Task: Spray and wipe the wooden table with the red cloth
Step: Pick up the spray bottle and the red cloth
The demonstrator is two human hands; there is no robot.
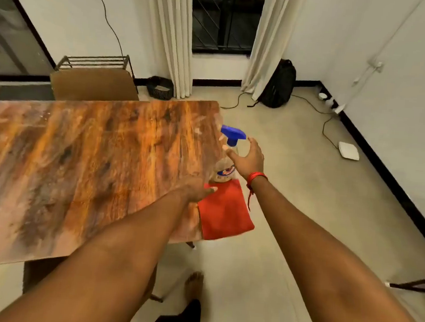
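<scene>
The wooden table fills the left half of the head view. A clear spray bottle with a blue trigger head stands upright at the table's right edge. Just in front of it, the red cloth lies folded at the near right corner, partly overhanging. My right hand hovers open right beside the bottle's neck, fingers spread, holding nothing. My left hand is open and flat, its fingertips at the cloth's left edge.
A brown chair stands behind the table's far side. On the floor to the right lie a black backpack, cables and a white flat box. My bare foot is below the table's corner.
</scene>
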